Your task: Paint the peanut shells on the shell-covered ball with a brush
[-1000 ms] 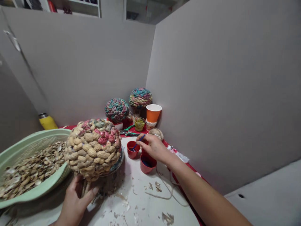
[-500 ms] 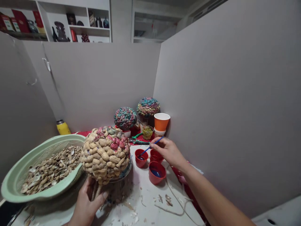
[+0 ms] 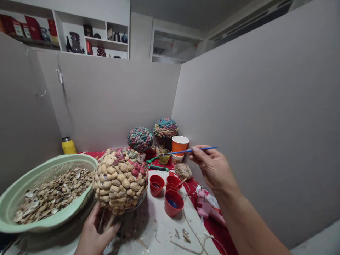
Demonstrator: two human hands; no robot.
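My left hand (image 3: 97, 228) is closed around the stem under a ball covered in peanuts (image 3: 119, 182), at the lower left of centre. Most of its peanuts are bare tan; patches near the top are painted pink and grey-green. My right hand (image 3: 212, 166) pinches a thin blue paintbrush (image 3: 203, 149), held level with its bristles pointing left. Below the brush stand three red cups: one with dark liquid (image 3: 156, 185), one with blue liquid (image 3: 174, 203), and one with a stick in it (image 3: 174, 181).
A green colander (image 3: 50, 223) of shells stands at left, by a yellow bottle (image 3: 68, 145). Behind are two painted peanut balls (image 3: 140, 139), green-handled pliers (image 3: 157, 167), an orange cup (image 3: 180, 144) and twine (image 3: 183, 170). A pink glue gun (image 3: 208, 209) lies at right. Grey panels surround the table.
My right hand has lifted the paintbrush out of the left red cup and moved it up and right, turning it level. My left hand still grips the stem. The view has tilted up slightly.
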